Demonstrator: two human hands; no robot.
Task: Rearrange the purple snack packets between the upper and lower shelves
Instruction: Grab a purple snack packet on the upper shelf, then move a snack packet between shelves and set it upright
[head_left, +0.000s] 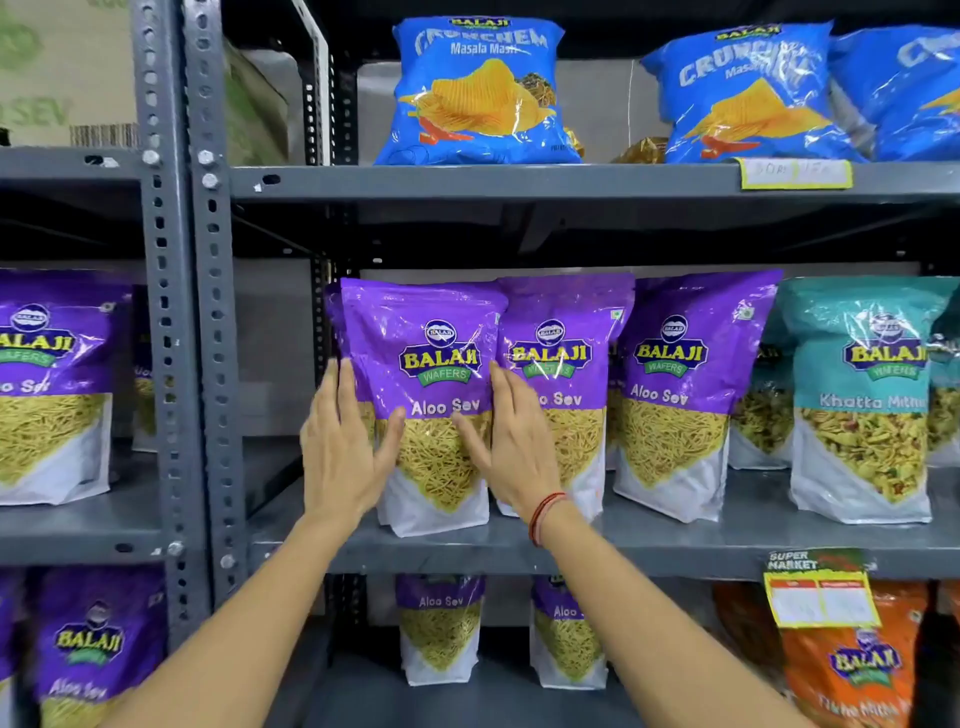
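Note:
Purple Aloo Sev packets stand upright in a row on the middle shelf (649, 545). The leftmost front packet (431, 364) is between my hands. My left hand (343, 447) presses flat on its left edge, thumb across the front. My right hand (514, 441) lies flat on its right edge, fingers straight. A second purple packet (566, 353) and a third (680, 384) stand to its right. On the lower shelf stand two more purple packets (440, 629) (566, 634), partly hidden by my right forearm.
Blue Crunchem bags (478, 93) fill the top shelf. A teal Khatta Mitha packet (867, 400) stands at the right, an orange packet (857, 670) below it. The left rack holds more purple packets (47, 384). Grey slotted posts (213, 364) divide the racks.

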